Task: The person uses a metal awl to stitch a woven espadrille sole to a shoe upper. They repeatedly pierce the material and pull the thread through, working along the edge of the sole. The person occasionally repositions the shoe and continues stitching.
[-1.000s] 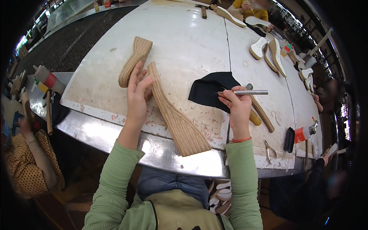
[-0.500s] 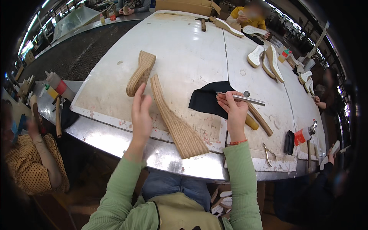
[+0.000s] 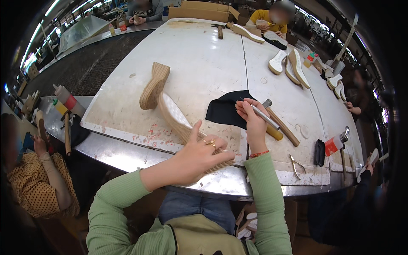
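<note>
My left hand (image 3: 199,155) grips the thick heel end of a tan, rope-textured wedge sole (image 3: 180,123), its fingers spread across it. The sole is tipped so its white upper face shows; the hand covers the heel. In my right hand (image 3: 251,121) is a slim silver awl-like tool (image 3: 265,117), held pen-fashion, with a thin point toward the left. This hand is above a black fabric piece (image 3: 223,109) lying on the table. A second wedge sole (image 3: 154,87) stands just beyond the held one, touching nothing I can make out.
A hammer (image 3: 284,127) and a yellow-brown cylinder (image 3: 274,133) lie right of my right hand. Nippers (image 3: 296,166), a black case (image 3: 319,153) and a red-labelled bottle (image 3: 335,144) are farther right. White-topped soles (image 3: 299,70) stand beyond. Co-workers sit around the white table (image 3: 204,51).
My left hand has moved right and nearer to take hold of the wedge sole, which has turned to show its white face. The right hand's tool has tilted more steeply.
</note>
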Motion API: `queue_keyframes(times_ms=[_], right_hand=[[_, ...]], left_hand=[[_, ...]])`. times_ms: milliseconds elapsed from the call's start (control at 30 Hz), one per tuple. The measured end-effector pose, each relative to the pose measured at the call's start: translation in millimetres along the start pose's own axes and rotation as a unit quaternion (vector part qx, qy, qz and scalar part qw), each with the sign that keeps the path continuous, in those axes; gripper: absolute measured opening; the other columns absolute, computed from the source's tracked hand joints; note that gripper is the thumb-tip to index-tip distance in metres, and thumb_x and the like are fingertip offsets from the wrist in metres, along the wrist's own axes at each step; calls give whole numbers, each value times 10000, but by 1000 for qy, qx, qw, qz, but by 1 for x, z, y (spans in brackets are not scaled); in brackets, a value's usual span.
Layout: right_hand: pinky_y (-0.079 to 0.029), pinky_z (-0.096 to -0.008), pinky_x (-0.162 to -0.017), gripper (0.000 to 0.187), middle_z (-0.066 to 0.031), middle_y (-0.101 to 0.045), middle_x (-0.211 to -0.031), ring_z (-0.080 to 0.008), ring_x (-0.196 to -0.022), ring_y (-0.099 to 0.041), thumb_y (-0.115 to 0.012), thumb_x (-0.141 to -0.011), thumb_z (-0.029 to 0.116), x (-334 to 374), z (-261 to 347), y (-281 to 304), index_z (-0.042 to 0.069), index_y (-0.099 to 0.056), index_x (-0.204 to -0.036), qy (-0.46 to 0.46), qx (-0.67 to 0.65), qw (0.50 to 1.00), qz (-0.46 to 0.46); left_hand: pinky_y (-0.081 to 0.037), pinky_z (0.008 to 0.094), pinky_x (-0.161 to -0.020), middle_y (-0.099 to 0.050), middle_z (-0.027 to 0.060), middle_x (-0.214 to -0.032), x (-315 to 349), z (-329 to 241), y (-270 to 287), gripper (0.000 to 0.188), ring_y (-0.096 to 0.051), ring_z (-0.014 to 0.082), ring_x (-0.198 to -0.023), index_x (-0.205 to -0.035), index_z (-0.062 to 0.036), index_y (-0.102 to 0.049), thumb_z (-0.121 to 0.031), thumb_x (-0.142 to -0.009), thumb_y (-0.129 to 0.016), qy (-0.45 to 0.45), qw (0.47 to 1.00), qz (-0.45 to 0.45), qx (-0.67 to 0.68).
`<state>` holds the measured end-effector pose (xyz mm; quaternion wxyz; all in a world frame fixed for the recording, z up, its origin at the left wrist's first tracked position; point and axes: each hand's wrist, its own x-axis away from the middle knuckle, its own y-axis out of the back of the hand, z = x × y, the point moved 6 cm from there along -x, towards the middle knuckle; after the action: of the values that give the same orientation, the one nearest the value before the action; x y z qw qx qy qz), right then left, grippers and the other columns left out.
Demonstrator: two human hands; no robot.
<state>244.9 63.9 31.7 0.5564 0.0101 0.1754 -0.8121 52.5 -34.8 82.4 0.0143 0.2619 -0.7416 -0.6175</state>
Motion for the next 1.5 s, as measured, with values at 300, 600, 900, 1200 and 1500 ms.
queue_keyframes(times_ms=[300, 600, 900, 1200, 1500], right_hand=[[-559, -272, -769, 222, -160, -685, -1005, -203, -884, -684, -585, -952, 147, -14, 4, 33, -25, -570, -1091, -5, -60, 994, -89], [-556, -280, -765, 212, -149, -687, -1000, -191, -878, -683, -588, -957, 172, -3, 0, 20, 1, -581, -1082, -36, -35, 998, -44], [-556, -266, -727, 227, -135, -692, -944, -166, -819, -676, -600, -953, 190, -5, -1, 17, -8, -605, -1062, -39, -27, 998, -41], [-541, -254, -605, 175, -108, -687, -821, -143, -683, -661, -614, -943, 193, -16, -22, 14, 19, -600, -941, -35, -109, 992, -49], [-532, -235, -602, 159, -84, -687, -813, -124, -684, -659, -617, -925, 182, -10, -32, 12, 24, -614, -906, -37, -85, 995, -46]], left_hand=[[-401, 383, -972, -511, 120, -1165, 77, 29, 40, 830, -520, 221, -1104, -1234, -76, -387, -99, -562, -874, 84, 863, -386, 314], [-406, 394, -993, -517, 117, -1186, 111, 38, 7, 885, -517, 234, -1137, -1264, -68, -373, -114, -555, -900, 180, 840, -412, 304], [-369, 413, -1082, -481, 125, -1292, 118, 48, 6, 943, -491, 250, -1206, -1349, -63, -352, -57, -549, -851, 237, 822, -400, 330], [-291, 392, -1121, -406, 157, -1410, 127, 58, 95, 924, -406, 278, -1316, -1479, -18, -231, 90, -674, -673, 201, 794, -515, 254], [-453, 411, -1004, -302, 162, -1454, -61, -75, 33, 1224, -502, 296, -1228, -1502, -111, -139, -224, -552, -902, -9, 849, -175, 498]])
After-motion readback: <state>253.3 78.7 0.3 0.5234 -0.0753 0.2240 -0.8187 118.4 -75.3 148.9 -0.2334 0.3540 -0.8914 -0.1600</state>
